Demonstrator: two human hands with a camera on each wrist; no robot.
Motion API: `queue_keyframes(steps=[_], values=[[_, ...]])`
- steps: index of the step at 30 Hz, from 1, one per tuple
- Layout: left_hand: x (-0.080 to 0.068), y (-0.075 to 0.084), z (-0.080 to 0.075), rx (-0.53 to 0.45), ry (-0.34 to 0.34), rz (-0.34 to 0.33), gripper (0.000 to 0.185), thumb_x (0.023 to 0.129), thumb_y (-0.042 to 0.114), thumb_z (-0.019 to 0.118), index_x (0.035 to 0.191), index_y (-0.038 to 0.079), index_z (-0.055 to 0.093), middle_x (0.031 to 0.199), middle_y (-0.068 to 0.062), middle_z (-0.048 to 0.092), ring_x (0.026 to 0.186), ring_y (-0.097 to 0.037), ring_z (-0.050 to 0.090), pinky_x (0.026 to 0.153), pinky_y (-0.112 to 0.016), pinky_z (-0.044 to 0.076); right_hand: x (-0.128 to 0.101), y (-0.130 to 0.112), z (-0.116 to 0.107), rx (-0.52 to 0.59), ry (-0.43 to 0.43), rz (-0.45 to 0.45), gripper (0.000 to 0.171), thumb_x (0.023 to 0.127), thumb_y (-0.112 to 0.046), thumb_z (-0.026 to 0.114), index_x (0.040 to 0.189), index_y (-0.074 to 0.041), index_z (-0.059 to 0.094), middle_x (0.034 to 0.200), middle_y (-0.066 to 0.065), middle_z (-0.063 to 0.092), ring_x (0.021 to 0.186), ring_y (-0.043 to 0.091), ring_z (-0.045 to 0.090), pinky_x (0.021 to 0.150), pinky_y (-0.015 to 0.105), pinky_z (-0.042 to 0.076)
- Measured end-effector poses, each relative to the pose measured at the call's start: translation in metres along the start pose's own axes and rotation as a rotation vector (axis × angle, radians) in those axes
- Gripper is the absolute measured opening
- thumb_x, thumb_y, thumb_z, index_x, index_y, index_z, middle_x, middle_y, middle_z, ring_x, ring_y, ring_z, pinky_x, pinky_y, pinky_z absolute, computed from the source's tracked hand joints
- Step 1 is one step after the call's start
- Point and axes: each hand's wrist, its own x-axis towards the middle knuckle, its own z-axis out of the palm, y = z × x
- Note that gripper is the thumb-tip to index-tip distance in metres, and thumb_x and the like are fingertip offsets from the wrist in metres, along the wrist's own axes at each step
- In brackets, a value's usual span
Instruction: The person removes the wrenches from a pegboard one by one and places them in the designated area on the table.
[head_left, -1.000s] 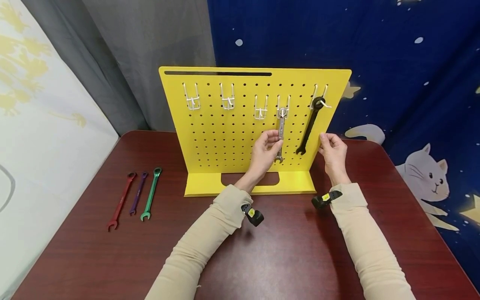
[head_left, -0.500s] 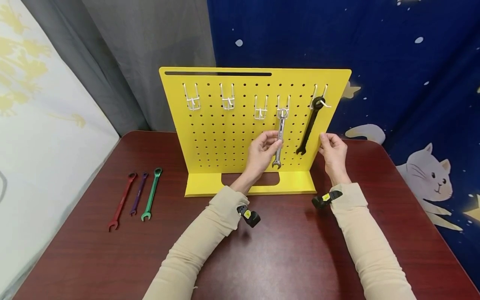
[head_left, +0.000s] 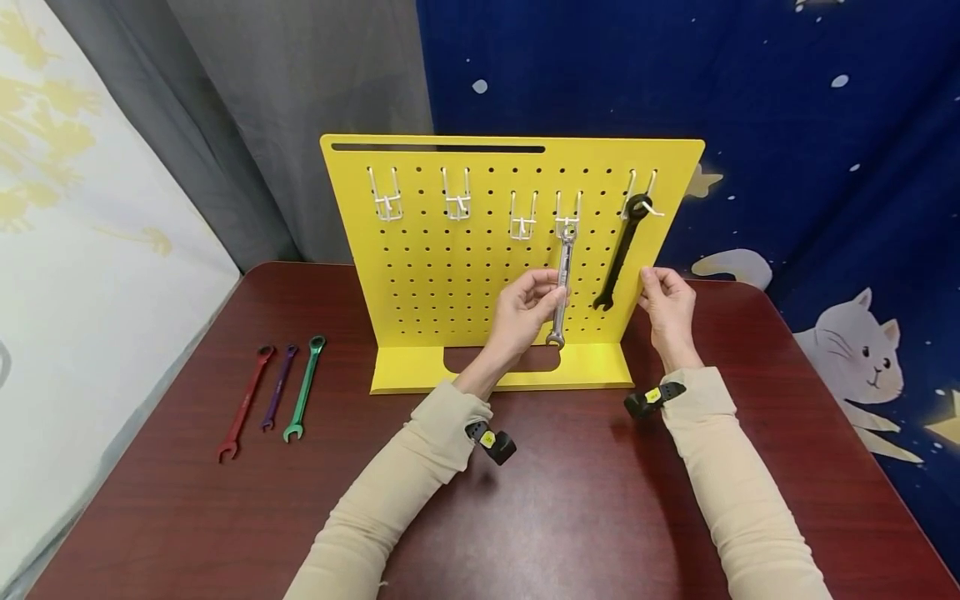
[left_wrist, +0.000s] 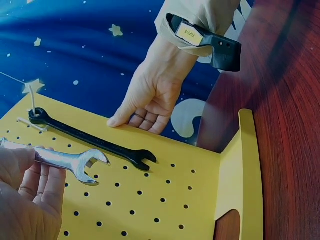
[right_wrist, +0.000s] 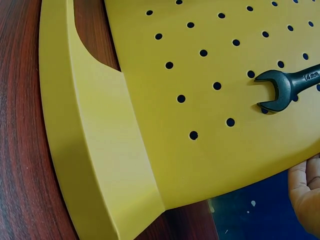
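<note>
My left hand [head_left: 525, 308] pinches a silver combination wrench [head_left: 562, 287] by its shank, ring end up and open end down. In the head view its ring end overlaps the tip of a white hook [head_left: 567, 223] on the yellow pegboard [head_left: 465, 283]. My right hand [head_left: 667, 304] grips the pegboard's right edge between thumb and fingers. Just left of that hand hangs a black wrench [head_left: 622, 254] from the rightmost hook. In the left wrist view the silver wrench's open jaw stands out past the fingers, with the black wrench [left_wrist: 90, 137] behind it.
A red wrench [head_left: 247, 404], a purple wrench [head_left: 280, 387] and a green wrench [head_left: 305, 390] lie on the dark red table [head_left: 187, 500] at the left. Three more white hooks, one of them the leftmost hook [head_left: 387, 204], hold nothing. Curtains [head_left: 562, 67] stand behind the board.
The silver wrench has come down and away from the board; its ring end is lower than the hook loop it overlapped earlier. My right hand has stayed at the board's edge.
</note>
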Motion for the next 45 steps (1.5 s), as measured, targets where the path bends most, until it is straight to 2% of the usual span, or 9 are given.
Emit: queue_keyframes(steps=[6, 17, 22, 28, 32, 39, 45], values=[[-0.006, 0.003, -0.002, -0.032, -0.023, -0.018, 0.023, 0.090, 0.000, 0.060, 0.113, -0.005, 0.059, 0.099, -0.024, 0.065, 0.078, -0.009, 0.064, 0.079, -0.034, 0.055, 0.000, 0.000, 0.000, -0.009, -0.003, 0.008, 0.019, 0.088, -0.018, 0.064, 0.094, 0.000, 0.062, 0.084, -0.001, 0.063, 0.079, 0.010, 0.060, 0.072, 0.017, 0.053], [-0.017, 0.018, -0.004, -0.065, -0.071, -0.014, 0.023, 0.090, 0.000, 0.058, 0.112, -0.007, 0.057, 0.103, -0.028, 0.063, 0.080, -0.008, 0.065, 0.082, -0.037, 0.055, -0.001, 0.001, -0.001, 0.003, -0.004, 0.013, 0.019, 0.087, -0.019, 0.065, 0.093, -0.001, 0.063, 0.083, 0.000, 0.062, 0.077, 0.009, 0.061, 0.071, 0.016, 0.053], [-0.024, 0.025, -0.008, -0.076, -0.090, 0.001, 0.021, 0.090, -0.001, 0.058, 0.111, -0.009, 0.057, 0.095, -0.018, 0.066, 0.080, -0.009, 0.066, 0.083, -0.041, 0.054, -0.001, 0.002, -0.001, -0.011, 0.001, 0.017, 0.018, 0.086, -0.020, 0.065, 0.092, -0.003, 0.064, 0.085, -0.002, 0.064, 0.078, 0.010, 0.062, 0.071, 0.016, 0.053], [-0.033, 0.028, -0.022, -0.034, -0.079, 0.012, 0.020, 0.090, -0.001, 0.059, 0.108, -0.009, 0.057, 0.086, 0.001, 0.067, 0.080, -0.009, 0.066, 0.082, -0.035, 0.055, 0.001, 0.003, -0.001, -0.022, -0.001, 0.001, 0.010, 0.086, -0.020, 0.065, 0.086, -0.010, 0.066, 0.084, -0.003, 0.065, 0.078, 0.010, 0.061, 0.071, 0.017, 0.053], [-0.039, 0.028, -0.033, -0.010, -0.060, 0.003, 0.019, 0.089, -0.001, 0.059, 0.106, -0.009, 0.057, 0.084, 0.003, 0.067, 0.079, -0.009, 0.066, 0.082, -0.033, 0.055, 0.002, 0.003, -0.002, -0.018, 0.003, 0.000, 0.010, 0.087, -0.019, 0.065, 0.086, -0.010, 0.066, 0.084, -0.003, 0.066, 0.078, 0.010, 0.061, 0.071, 0.018, 0.053], [-0.051, 0.028, -0.055, 0.071, -0.035, 0.006, 0.018, 0.089, -0.001, 0.061, 0.105, -0.009, 0.058, 0.083, 0.003, 0.067, 0.078, -0.009, 0.066, 0.081, -0.027, 0.054, 0.001, 0.001, -0.003, -0.018, 0.003, 0.022, 0.019, 0.084, -0.025, 0.067, 0.090, -0.007, 0.065, 0.088, -0.002, 0.066, 0.081, 0.011, 0.062, 0.076, 0.020, 0.053], [-0.060, 0.029, -0.071, 0.110, -0.033, -0.028, 0.018, 0.089, 0.001, 0.061, 0.104, -0.008, 0.058, 0.083, 0.003, 0.066, 0.079, -0.012, 0.066, 0.079, -0.025, 0.054, 0.002, 0.002, -0.002, -0.042, 0.000, 0.006, 0.016, 0.084, -0.025, 0.066, 0.088, -0.010, 0.066, 0.086, -0.004, 0.066, 0.080, 0.009, 0.062, 0.075, 0.019, 0.053]])
